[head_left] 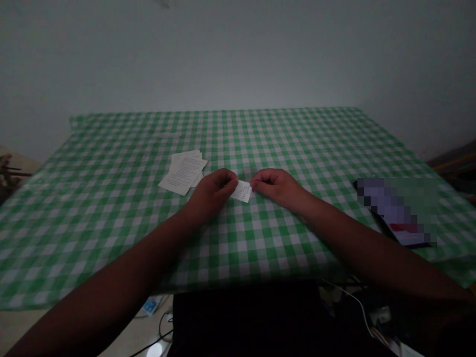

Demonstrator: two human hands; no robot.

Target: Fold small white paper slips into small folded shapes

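Between my hands is a small piece of printed white paper (242, 191), held just over the checked cloth. My left hand (215, 187) pinches its left end between thumb and fingers, covering that part. At the paper's upper right corner, the thumb and fingertips of my right hand (277, 184) are closed on it. Left of my hands lies a loose, fanned pile of printed paper sheets (183, 173), the top one covered in lines of text too small to read.
A green and white checked tablecloth (260, 248) covers the table, which stands against a pale wall (230, 54). A dark-edged device with a blurred screen (394, 213) lies at the right, by my right forearm. Cables (357, 300) hang below the front edge.
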